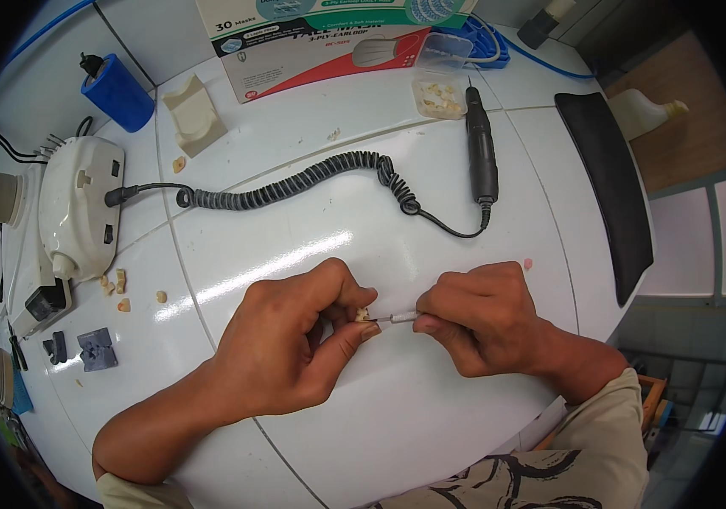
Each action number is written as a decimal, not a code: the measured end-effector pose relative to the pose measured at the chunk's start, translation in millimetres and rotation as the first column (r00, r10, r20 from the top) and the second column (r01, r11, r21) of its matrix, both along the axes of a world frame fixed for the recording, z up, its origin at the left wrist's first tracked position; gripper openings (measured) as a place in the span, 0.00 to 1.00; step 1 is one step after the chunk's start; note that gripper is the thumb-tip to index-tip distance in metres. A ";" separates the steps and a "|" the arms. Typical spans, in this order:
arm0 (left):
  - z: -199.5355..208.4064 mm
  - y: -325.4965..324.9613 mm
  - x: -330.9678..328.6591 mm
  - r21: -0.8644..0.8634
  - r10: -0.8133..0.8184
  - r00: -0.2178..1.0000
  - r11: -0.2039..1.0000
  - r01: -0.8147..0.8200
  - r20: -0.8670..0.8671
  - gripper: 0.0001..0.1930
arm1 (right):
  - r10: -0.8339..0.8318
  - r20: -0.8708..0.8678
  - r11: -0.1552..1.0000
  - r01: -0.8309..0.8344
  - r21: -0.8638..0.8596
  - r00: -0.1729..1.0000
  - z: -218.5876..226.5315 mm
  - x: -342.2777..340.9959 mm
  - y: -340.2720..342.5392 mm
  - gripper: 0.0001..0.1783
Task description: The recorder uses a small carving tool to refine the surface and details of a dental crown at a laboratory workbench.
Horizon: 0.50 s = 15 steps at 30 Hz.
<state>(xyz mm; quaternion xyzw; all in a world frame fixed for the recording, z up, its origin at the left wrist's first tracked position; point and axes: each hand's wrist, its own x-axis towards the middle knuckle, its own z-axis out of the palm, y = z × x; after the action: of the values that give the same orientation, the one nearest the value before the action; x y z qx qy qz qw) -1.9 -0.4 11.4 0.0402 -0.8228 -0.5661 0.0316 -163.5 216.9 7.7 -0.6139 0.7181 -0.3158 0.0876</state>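
Sm. cream piece (363,315) is pinched betw. L hand (299,331) thumb & fingers, over table (431,416), toward near edge; thin tool (403,317) is gripped by R hand (486,318), long axis approx. left-right, tip pointed left at piece

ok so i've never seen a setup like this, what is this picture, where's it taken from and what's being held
There's no robot here: these are a person's bare hands, seen from a wide camera on their own head, looking down. That lens bends straight edges.

The left hand pinches a small cream piece. The right hand holds a slim tool pointing at it; contact is too small to judge.

On the white table, a coiled black cord links a white machine to a black pen-shaped handpiece. Behind stands a printed box.
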 end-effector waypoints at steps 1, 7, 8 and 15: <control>-0.8 0.3 -0.1 0.003 0.009 1.000 1.000 -0.009 -0.022 0.09 | 0.011 0.005 1.000 -0.011 0.002 1.000 0.3 -0.1 0.0 0.13; 1.4 -1.4 0.4 -0.023 -0.015 1.000 1.000 0.015 0.004 0.09 | 0.018 0.019 1.000 -0.018 -0.010 1.000 0.7 -0.5 -0.6 0.12; 1.3 -1.1 0.1 -0.023 -0.015 1.000 1.000 0.015 0.005 0.09 | 0.018 0.020 1.000 -0.018 -0.010 1.000 0.4 -0.4 -0.6 0.12; 1.1 -1.2 1.0 -0.006 -0.016 1.000 1.000 0.016 0.017 0.09 | 0.001 0.014 1.000 -0.001 -0.013 1.000 -1.5 -0.1 -0.2 0.12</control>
<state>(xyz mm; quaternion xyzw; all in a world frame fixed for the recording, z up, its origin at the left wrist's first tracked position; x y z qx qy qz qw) -1.0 -1.5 12.5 0.0382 -0.8251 -0.5633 0.0201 -163.6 216.7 6.3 -0.6125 0.7153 -0.3245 0.0886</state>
